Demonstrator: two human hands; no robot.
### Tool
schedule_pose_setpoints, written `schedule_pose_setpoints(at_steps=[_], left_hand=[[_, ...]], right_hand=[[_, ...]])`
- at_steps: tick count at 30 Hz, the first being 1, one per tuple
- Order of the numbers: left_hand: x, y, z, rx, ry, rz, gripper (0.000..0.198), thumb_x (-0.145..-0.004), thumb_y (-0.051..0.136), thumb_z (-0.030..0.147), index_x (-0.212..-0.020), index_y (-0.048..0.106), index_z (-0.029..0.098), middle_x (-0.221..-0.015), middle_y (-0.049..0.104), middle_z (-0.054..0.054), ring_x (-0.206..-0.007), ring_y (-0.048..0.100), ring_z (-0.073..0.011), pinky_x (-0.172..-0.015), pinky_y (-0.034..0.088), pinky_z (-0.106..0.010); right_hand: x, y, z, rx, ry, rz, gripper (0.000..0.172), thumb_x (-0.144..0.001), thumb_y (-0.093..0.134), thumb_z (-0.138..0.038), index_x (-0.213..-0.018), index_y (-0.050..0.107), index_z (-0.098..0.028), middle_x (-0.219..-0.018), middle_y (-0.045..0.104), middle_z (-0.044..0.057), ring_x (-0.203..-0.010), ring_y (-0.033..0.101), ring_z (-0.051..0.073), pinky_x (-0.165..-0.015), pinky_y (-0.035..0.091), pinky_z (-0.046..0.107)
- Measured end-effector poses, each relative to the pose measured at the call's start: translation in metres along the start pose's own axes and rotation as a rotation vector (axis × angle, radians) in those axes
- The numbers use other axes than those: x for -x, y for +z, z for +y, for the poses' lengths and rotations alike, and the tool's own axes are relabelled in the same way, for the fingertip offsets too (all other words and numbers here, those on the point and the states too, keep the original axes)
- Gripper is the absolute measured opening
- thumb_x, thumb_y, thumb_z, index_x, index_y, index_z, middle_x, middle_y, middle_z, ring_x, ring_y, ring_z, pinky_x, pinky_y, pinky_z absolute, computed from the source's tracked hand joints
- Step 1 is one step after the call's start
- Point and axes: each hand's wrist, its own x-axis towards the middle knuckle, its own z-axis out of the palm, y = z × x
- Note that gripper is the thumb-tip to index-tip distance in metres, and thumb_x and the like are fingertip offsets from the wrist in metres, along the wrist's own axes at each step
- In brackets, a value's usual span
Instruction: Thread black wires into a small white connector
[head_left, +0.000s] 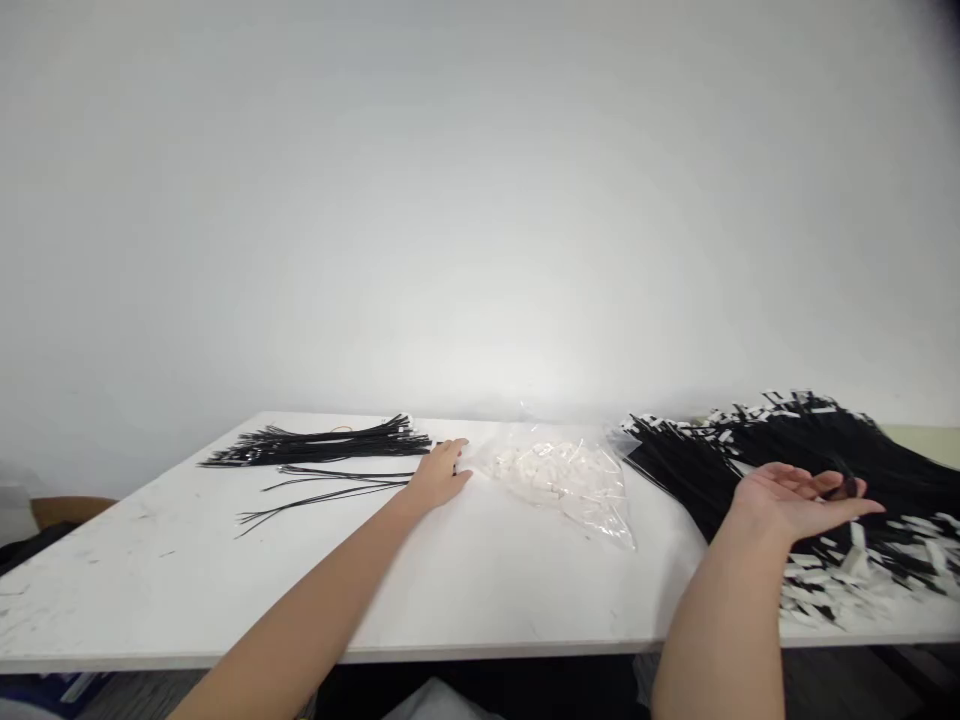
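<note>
My left hand [441, 474] is at the right ends of a few loose black cords [330, 490], thumb and fingers apart; whether it touches them is unclear. Beside it to the right lies a clear plastic bag [611, 510] with many small white pieces [551, 468] inside. My right hand [787, 500] is turned palm up over a large heap of black cords [690, 480] with white ends. Its fingers curl around a small dark object [847, 488], too blurred to name, while the thumb points away to the right.
A flat bundle of black cords [322, 445] lies at the back left of the white table [465, 600]. White tags or ends [847, 580] spread near the front right edge. A pale wall [480, 200] rises behind. A brown chair back [71, 512] stands beyond the left edge.
</note>
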Motion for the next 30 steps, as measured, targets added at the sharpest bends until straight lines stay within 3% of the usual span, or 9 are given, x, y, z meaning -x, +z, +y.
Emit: schedule_pose_setpoints(at_steps=[4, 10, 18, 24, 26, 30], left_hand=[[0.000, 0.000, 0.000, 0.004, -0.009, -0.006, 0.049, -0.073, 0.053, 0.029, -0.121, 0.048, 0.021, -0.108, 0.057, -0.009, -0.100, 0.052, -0.0229, -0.087, 0.038, -0.033], [-0.001, 0.000, 0.001, -0.005, -0.003, -0.012, 0.048, -0.073, 0.053, 0.029, -0.120, 0.048, 0.020, -0.106, 0.057, -0.009, -0.099, 0.051, -0.0234, -0.087, 0.037, -0.034], [-0.001, 0.000, 0.001, -0.033, -0.001, -0.020, 0.047, -0.074, 0.051, 0.030, -0.120, 0.048, 0.020, -0.106, 0.057, -0.009, -0.099, 0.051, -0.0233, -0.086, 0.037, -0.034], [0.000, 0.000, 0.002, -0.042, 0.003, -0.019, 0.047, -0.074, 0.051, 0.030, -0.120, 0.048, 0.020, -0.106, 0.057, -0.008, -0.099, 0.052, -0.0229, -0.085, 0.038, -0.033], [0.000, 0.000, 0.002, -0.050, 0.005, -0.019, 0.046, -0.075, 0.051, 0.030, -0.120, 0.048, 0.020, -0.106, 0.057, -0.008, -0.099, 0.052, -0.0227, -0.085, 0.038, -0.032], [-0.001, 0.001, 0.001, -0.066, 0.005, -0.028, 0.047, -0.075, 0.050, 0.031, -0.121, 0.048, 0.019, -0.106, 0.057, -0.008, -0.100, 0.051, -0.0223, -0.086, 0.037, -0.032]], right_hand=[[0.000, 0.000, -0.005, 0.000, 0.048, -0.074, 0.024, -0.082, 0.043, -0.036, -0.067, 0.057, -0.024, -0.075, 0.061, -0.006, -0.044, 0.049, 0.005, -0.033, 0.034, 0.011], [0.010, 0.009, -0.009, -0.283, 0.136, -0.015, 0.019, -0.080, 0.050, -0.029, -0.066, 0.061, -0.023, -0.069, 0.064, -0.006, -0.035, 0.044, 0.004, -0.026, 0.034, 0.011], [0.007, -0.001, -0.003, -0.157, 0.156, -0.082, 0.041, -0.087, 0.039, -0.043, -0.061, 0.063, -0.023, -0.069, 0.065, -0.005, -0.039, 0.049, 0.004, -0.030, 0.036, 0.012], [0.010, 0.001, -0.002, -0.178, 0.203, -0.023, 0.037, -0.086, 0.043, -0.038, -0.062, 0.063, -0.019, -0.067, 0.064, -0.003, -0.037, 0.049, 0.007, -0.028, 0.034, 0.015], [0.013, 0.002, -0.004, -0.460, 0.328, 0.023, 0.029, -0.083, 0.049, -0.027, -0.058, 0.061, -0.017, -0.064, 0.062, -0.002, -0.035, 0.045, 0.007, -0.026, 0.027, 0.013], [0.013, -0.001, -0.005, -1.877, 0.923, 0.364, 0.025, -0.070, 0.048, 0.001, -0.050, 0.054, -0.011, -0.059, 0.058, -0.001, -0.032, 0.033, 0.002, -0.032, 0.003, 0.005]])
